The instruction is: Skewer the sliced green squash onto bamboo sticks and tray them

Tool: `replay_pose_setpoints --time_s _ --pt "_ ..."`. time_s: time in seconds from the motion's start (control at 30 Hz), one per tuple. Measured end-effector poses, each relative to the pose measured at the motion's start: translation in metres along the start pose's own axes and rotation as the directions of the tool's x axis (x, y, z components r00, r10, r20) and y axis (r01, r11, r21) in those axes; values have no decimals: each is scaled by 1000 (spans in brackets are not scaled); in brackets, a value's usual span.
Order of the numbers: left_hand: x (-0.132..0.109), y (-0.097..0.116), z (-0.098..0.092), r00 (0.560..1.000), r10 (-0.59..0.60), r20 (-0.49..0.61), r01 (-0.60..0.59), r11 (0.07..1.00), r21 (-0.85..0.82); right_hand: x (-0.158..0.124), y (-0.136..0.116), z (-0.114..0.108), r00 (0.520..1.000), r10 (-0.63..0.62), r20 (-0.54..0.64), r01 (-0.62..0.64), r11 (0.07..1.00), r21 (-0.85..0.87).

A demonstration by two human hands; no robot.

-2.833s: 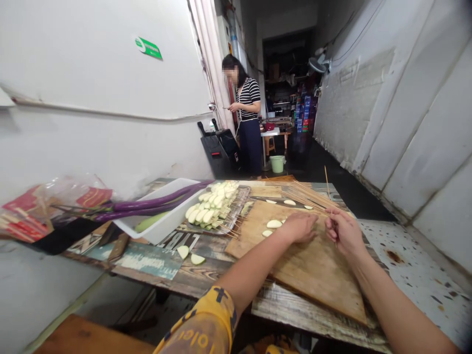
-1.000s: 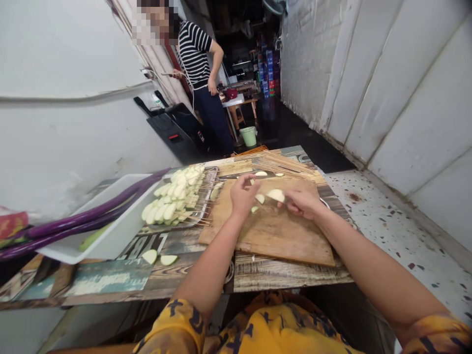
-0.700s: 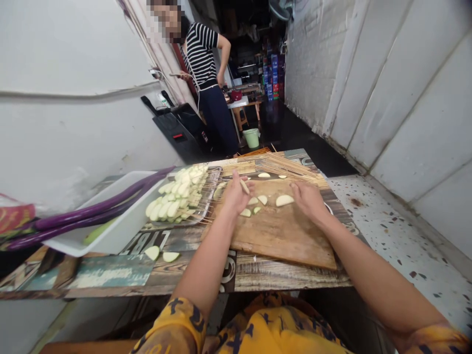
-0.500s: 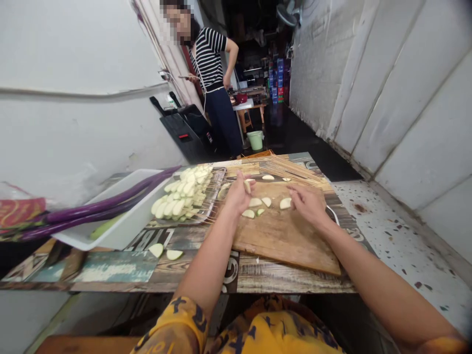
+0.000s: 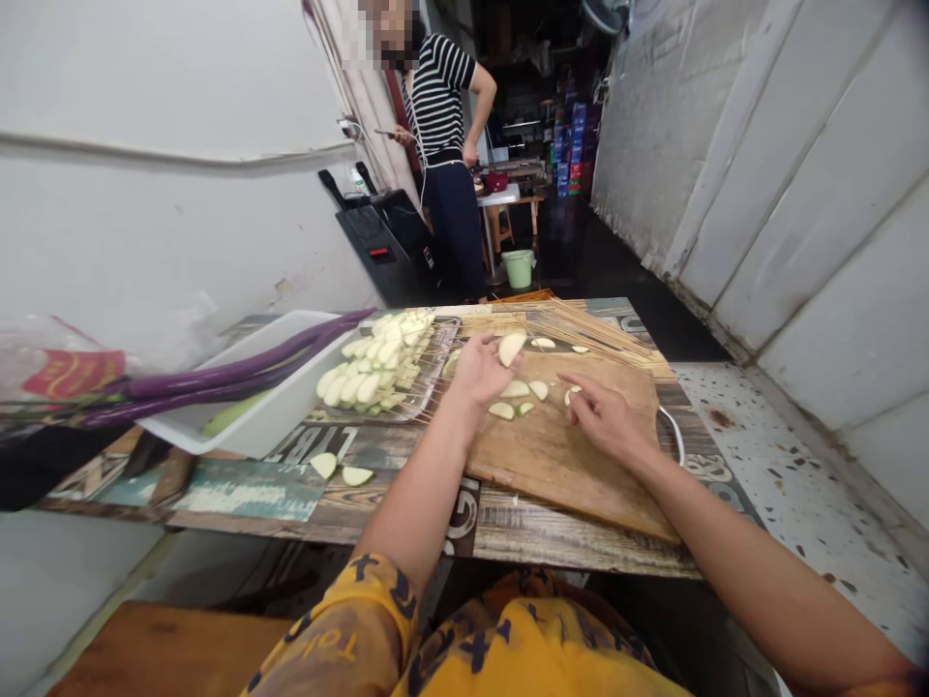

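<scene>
My left hand is raised over the far left edge of the wooden cutting board. Its fingers grip a pale half-round vegetable slice, flat face toward me. Over the board's middle, my right hand has its index finger stretched and its thumb lower, with another pale slice between them, partly covered by the fingers. More pale, green-edged slices lie on the board beside it. To the left, skewered slices are piled on a metal tray.
Wooden skewers lie behind the board. At left stands a white bin with long purple eggplants across it. Two loose slices rest near the table's front. A person stands beyond the table by a black machine.
My left hand has turned its slice from edge-on to face-on. My right hand has closed in over the slice at its fingertips. The whole view has shifted slightly.
</scene>
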State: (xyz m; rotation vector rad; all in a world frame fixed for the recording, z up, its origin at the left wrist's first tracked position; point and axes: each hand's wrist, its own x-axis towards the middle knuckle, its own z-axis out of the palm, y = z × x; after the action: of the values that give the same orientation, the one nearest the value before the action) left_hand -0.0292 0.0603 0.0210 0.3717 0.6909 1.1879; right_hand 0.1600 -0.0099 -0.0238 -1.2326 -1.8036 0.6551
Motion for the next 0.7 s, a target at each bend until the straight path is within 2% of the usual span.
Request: replay_pose_setpoints --time_s 0.17,0.3,0.43,0.57,0.7 --pt "-2 -7 2 991 130 12 -131 990 59 1 0 -1 998 7 -64 -8 1000 -29" --pt "3 -7 -6 967 245 -68 -237 966 105 0 -3 -3 996 -13 -89 11 1000 -29" --pt "7 1 -14 946 285 -156 -272 957 100 -4 -7 -2 998 -50 -34 48 997 -55" --pt "10 5 -17 930 306 -204 -295 952 86 -8 -12 0 995 -98 30 100 993 -66" --pt "14 4 -19 922 312 -228 -303 950 73 -8 -13 0 994 -103 48 106 992 -66"
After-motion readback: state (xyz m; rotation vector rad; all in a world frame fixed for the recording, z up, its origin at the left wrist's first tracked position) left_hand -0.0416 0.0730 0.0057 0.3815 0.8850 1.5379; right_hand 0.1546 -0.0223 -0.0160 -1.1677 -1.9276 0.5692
